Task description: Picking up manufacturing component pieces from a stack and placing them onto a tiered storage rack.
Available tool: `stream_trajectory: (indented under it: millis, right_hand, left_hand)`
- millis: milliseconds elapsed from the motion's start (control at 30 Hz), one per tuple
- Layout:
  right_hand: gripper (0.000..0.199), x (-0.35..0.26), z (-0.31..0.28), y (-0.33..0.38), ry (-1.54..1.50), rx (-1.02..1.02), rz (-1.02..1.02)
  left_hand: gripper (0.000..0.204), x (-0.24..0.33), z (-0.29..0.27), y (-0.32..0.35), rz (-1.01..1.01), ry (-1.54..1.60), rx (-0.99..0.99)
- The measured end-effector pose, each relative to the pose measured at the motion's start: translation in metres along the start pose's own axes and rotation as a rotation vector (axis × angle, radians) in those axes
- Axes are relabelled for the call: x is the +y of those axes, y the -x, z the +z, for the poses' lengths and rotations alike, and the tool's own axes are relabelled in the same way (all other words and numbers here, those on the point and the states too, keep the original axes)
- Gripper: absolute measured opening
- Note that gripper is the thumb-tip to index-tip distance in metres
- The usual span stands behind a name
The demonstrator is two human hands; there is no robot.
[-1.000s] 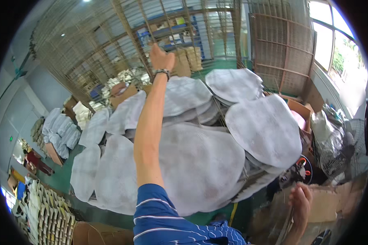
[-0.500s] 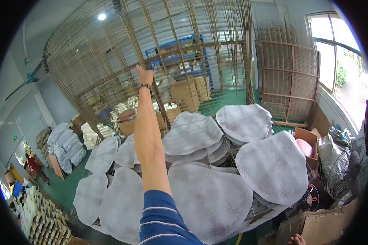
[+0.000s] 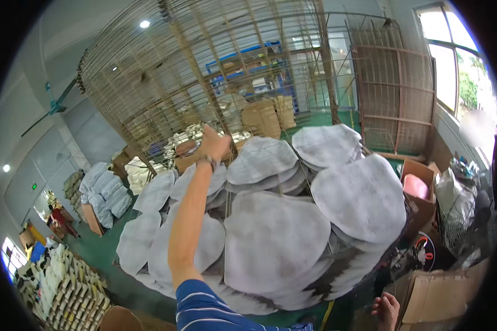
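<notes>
My left hand (image 3: 215, 145) reaches out over the stacks, fingers closed at an upright bar of the wire drying rack (image 3: 209, 91); exactly which wire or bar it grips is hard to see. Its arm has a blue striped sleeve and a bracelet. Beneath the arm lie flat, rounded grey-white sheets (image 3: 276, 237) in several layered rows, with wire shelving showing between them. Another rounded sheet (image 3: 359, 198) overlaps them on the right. Low at the right edge, my right hand (image 3: 386, 311) hangs with fingers loosely bent and apart, and nothing is visible in it.
A second rack (image 3: 395, 91) stands by the window. At right are a cardboard box (image 3: 419, 190) with something pink, a black fan (image 3: 425, 251) and cardboard (image 3: 442, 298). White sacks (image 3: 105, 193) and stacked pale pieces (image 3: 63, 289) are at left; a distant person (image 3: 62, 220) stands there.
My left hand has come down and slightly right, from higher on the rack to just above the sheets. The wire shelves have shifted in view. More of my right hand shows.
</notes>
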State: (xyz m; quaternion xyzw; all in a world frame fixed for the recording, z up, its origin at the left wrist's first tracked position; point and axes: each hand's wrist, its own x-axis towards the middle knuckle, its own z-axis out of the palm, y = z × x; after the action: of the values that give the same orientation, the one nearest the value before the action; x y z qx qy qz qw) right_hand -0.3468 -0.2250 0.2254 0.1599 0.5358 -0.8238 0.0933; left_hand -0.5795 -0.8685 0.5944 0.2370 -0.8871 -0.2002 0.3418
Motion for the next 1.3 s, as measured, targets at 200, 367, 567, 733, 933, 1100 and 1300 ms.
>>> stream_trajectory:
  millis: [200,367,567,733,933,1100,1300]
  right_hand:
    - [0.029,0.006,-0.012,0.038,0.008,0.106,-0.053]
    - [0.036,0.042,-0.063,0.074,-0.117,0.24,-0.029]
    - [0.033,0.141,-0.144,0.155,-0.31,0.756,0.0]
    - [0.029,0.217,-0.189,0.26,-0.487,1.117,0.068]
    - [0.03,0.248,-0.199,0.316,-0.716,1.367,0.055]
    - [0.03,0.263,-0.207,0.347,-0.804,1.446,0.025]
    - [0.034,0.293,-0.236,0.345,-0.232,1.626,0.115]
  left_hand:
    - [0.059,0.149,-0.024,0.327,0.946,0.369,-0.653]
    - [0.042,0.202,0.055,0.494,0.743,0.67,-1.741]
    - [0.036,0.214,0.229,0.725,0.442,0.685,-2.072]
    - [0.032,0.232,0.229,0.952,0.808,0.678,-2.089]
    - [0.036,0.252,0.195,1.128,1.546,0.75,-1.714]
    - [0.041,0.254,0.186,1.178,1.968,0.649,-1.38]
    - [0.043,0.267,0.152,1.197,1.599,0.834,-1.749]
